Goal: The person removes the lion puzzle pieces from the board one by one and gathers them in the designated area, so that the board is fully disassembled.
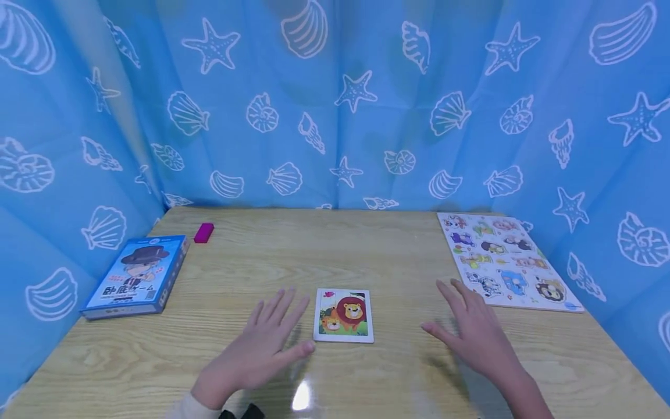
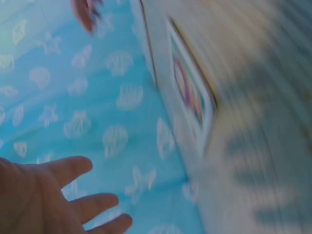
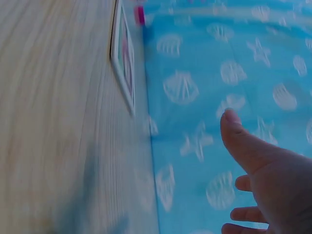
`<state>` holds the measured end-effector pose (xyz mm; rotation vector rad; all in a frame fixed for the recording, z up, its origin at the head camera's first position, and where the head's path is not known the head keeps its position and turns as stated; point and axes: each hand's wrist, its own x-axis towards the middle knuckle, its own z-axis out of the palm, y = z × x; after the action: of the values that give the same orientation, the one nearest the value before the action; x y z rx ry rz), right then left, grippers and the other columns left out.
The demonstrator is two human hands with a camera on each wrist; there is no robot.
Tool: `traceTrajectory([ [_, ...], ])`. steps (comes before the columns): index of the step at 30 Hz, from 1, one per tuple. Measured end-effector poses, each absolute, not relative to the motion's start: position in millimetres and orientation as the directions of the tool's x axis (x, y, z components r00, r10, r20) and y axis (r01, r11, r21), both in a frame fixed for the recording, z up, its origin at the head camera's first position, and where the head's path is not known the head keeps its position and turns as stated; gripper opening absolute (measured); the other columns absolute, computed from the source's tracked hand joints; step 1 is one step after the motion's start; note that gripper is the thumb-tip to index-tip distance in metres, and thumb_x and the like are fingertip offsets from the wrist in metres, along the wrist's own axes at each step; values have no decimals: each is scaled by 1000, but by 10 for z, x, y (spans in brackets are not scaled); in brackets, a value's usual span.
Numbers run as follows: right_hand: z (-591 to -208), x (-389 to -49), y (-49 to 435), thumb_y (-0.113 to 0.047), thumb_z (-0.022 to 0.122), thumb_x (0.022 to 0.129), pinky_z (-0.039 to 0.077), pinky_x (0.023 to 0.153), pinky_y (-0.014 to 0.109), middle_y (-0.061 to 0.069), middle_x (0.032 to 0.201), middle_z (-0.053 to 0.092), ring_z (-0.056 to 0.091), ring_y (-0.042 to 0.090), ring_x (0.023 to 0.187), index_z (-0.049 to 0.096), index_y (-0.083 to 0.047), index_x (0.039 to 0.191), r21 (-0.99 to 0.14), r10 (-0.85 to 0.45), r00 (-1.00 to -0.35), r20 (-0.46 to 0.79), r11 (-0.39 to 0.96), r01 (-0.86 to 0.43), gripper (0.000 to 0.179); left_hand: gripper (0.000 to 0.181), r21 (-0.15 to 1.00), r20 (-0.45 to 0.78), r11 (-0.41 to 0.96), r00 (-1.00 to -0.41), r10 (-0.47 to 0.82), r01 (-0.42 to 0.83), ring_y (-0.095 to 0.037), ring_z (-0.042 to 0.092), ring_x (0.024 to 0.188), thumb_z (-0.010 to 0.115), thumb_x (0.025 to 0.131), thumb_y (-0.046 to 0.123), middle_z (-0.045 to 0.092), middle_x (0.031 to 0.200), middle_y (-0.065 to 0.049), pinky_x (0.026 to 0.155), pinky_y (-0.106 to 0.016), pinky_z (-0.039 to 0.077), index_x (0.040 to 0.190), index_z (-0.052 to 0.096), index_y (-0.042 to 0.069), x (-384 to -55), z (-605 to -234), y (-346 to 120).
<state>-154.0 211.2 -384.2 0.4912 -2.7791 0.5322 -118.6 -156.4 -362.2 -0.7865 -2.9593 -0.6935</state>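
Lion tile [image 1: 342, 314]: flat on the wood-grain table [image 1: 387, 250], near the middle, between both hands, closer to the left one. Roughly square, thin, white border. Large orange lion with dark red mane and pale muzzle, smaller orange lion at lower left, green plants around, pink shape in top left corner. Blurred in both wrist views, finer print lost.

Left hand [image 1: 262, 349]: wide, fingers straight and spread, raised above the table, thumb pointing toward the tile's lower left corner. Right hand [image 1: 471, 334]: wide too, thumb well away from fingers, raised, near the white board [image 1: 515, 300], apart from the tile.

Counts: one tile, two hands, one board at right with about eleven animal figures, zebra included; too small for a sure tally. One blue box [image 1: 138, 276] at left, single cartoon character in dark hat on top. One magenta block [image 1: 203, 233] just beyond the box. Behind: blue curtain [image 1: 366, 145], many white shells and starfish.
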Motion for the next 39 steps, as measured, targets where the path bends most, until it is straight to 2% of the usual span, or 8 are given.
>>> traceTrajectory([
  [5, -3898, -1736, 1660, -50, 64, 86, 33, 97, 64, 22, 140, 40, 36, 41, 127, 43, -9, 142, -356, -329, -889, 319, 828, -434, 73, 71, 500, 34, 721, -843, 538, 480, -33, 3, 142, 37, 97, 55, 8, 157, -14, 110, -59, 4, 152, 21, 12, -1374, -3719, -1311],
  [9, -3964, -1889, 1359, -49, 66, 84, 40, 94, 59, 19, 136, 45, 41, 38, 125, 48, -10, 139, -445, -348, -894, 282, 778, -444, 70, 67, 537, 24, 702, -840, 542, 468, -36, 3, 142, 32, 99, 53, 10, 156, -16, 109, -61, 3, 151, 24, 12, -1502, -3847, -1259],
  [12, -4026, -2028, 1179, -50, 67, 83, 46, 90, 52, 15, 130, 48, 48, 32, 117, 51, -10, 137, -516, -349, -903, 251, 741, -430, 68, 64, 549, 38, 692, -841, 540, 469, -38, 5, 141, 29, 101, 49, 13, 155, -19, 108, -63, 4, 150, 27, 9, -1606, -3977, -1273],
  [15, -4103, -2161, 1038, -49, 68, 83, 52, 81, 41, 9, 117, 52, 54, 23, 101, 56, -10, 132, -568, -354, -906, 230, 708, -421, 64, 64, 544, 52, 691, -842, 538, 475, -39, 6, 141, 31, 101, 49, 15, 154, -21, 108, -63, 5, 149, 30, 6, -1677, -4103, -1300],
  [19, -4212, -2299, 893, -41, 71, 83, 47, 64, 28, 2, 96, 52, 50, 14, 80, 63, -7, 121, -631, -376, -900, 222, 648, -426, 51, 69, 509, 66, 700, -833, 549, 502, -37, 6, 141, 40, 98, 51, 16, 154, -21, 110, -59, 5, 148, 31, 4, -1711, -4251, -1343],
  [24, -4317, -2382, 756, -33, 73, 83, 43, 59, 25, -4, 84, 50, 46, 13, 72, 68, -10, 110, -675, -397, -894, 205, 604, -423, 36, 69, 457, 92, 707, -819, 567, 540, -37, 10, 141, 46, 96, 49, 18, 153, -21, 111, -56, 6, 146, 33, 2, -1659, -4382, -1392],
  [32, -4406, -2503, 685, -18, 73, 85, 41, 55, 23, -6, 78, 50, 45, 10, 66, 69, -10, 102, -651, -431, -864, 261, 582, -488, 19, 68, 319, 175, 745, -809, 561, 586, -33, 20, 139, 36, 98, 53, 23, 152, -20, 110, -57, 15, 145, 37, 4, -1652, -4487, -1370],
  [39, -4471, -2491, 665, -21, 71, 86, 39, 52, 22, -6, 77, 48, 43, 6, 63, 69, -12, 100, -647, -446, -850, 281, 566, -511, 16, 65, 265, 165, 769, -813, 558, 582, -31, 27, 136, 31, 99, 54, 31, 149, -19, 105, -59, 25, 143, 42, 7, -1726, -4587, -1374],
])
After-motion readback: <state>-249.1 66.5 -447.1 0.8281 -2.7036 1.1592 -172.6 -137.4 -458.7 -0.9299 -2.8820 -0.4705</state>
